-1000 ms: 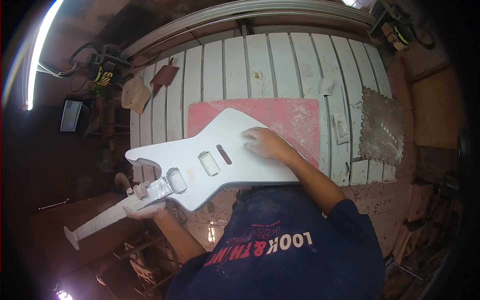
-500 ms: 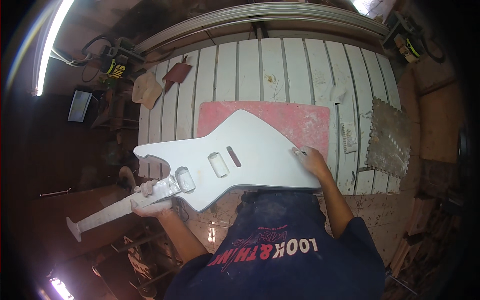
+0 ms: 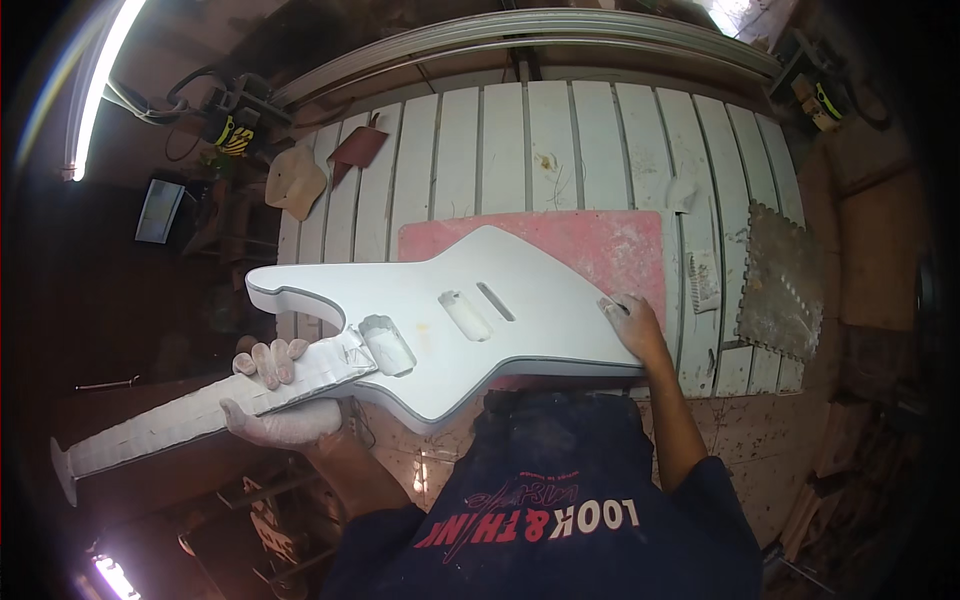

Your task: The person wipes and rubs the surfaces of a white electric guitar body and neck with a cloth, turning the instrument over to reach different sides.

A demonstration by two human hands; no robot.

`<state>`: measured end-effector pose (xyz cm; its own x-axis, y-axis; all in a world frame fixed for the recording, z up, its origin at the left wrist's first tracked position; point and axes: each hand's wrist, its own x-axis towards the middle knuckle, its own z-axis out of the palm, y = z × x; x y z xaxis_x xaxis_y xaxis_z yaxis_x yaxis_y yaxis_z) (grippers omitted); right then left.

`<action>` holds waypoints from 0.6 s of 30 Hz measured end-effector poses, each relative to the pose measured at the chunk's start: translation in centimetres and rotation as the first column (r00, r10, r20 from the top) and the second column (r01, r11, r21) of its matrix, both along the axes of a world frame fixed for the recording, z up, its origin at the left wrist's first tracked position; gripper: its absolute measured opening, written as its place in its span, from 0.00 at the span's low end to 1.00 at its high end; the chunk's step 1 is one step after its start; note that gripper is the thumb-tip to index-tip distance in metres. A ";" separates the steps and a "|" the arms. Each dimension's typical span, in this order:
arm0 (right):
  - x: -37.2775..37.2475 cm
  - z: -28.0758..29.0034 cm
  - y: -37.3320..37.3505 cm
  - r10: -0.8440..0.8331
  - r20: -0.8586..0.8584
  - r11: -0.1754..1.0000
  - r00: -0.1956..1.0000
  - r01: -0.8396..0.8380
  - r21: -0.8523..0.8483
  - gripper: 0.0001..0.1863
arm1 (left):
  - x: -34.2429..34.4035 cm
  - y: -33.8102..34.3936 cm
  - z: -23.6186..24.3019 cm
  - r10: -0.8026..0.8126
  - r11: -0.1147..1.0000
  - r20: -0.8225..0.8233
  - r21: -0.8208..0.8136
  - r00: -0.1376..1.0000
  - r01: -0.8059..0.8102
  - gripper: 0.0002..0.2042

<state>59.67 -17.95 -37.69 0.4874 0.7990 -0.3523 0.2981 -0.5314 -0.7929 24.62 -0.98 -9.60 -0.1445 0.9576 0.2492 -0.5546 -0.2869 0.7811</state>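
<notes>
A white angular electric guitar body (image 3: 540, 300) with rectangular cavities and a slot lies tilted over a pink mat (image 3: 617, 240). Its neck (image 3: 175, 425) is wrapped in pale tape and reaches out to the lower left, off the bench. My left hand (image 3: 275, 405), dusty white, is closed round the neck near the body joint, fingers over its top and thumb along its near side. My right hand (image 3: 630, 325) grips the right edge of the body, fingertips bent over the rim.
The slatted white bench (image 3: 520, 150) holds red abrasive sheet (image 3: 360, 150), a tan piece (image 3: 295, 182), a perforated grey mat (image 3: 780, 280) and a small white strip (image 3: 702, 280). A metal rail (image 3: 520, 50) with machinery at both ends runs behind it. A small screen (image 3: 160, 210) stands at the left.
My right hand has moved from the middle of the body out to its right edge. The neck end has swung left and nearer, with my left hand still round it.
</notes>
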 end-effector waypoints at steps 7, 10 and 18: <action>-2.0 4.6 0.6 0.084 0.116 0.975 0.990 -0.106 0.196 0.15 | 1.5 0.0 0.9 -0.022 0.999 -0.019 0.040 1.000 0.023 0.21; -3.5 8.3 1.1 0.118 0.057 0.948 0.991 -0.130 0.291 0.14 | 2.7 -0.1 1.8 -0.070 0.995 -0.048 0.067 0.996 0.073 0.20; -6.7 15.2 2.0 0.252 0.054 0.785 0.966 -0.236 0.573 0.33 | 4.9 -0.5 2.7 -0.099 0.984 -0.127 0.137 0.987 0.117 0.18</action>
<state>53.01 -16.00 -22.53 0.2461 0.9493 0.1957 0.3329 0.1068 -0.9369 29.55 -1.48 -6.95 -0.0030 0.9190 0.3943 -0.4936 -0.3442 0.7986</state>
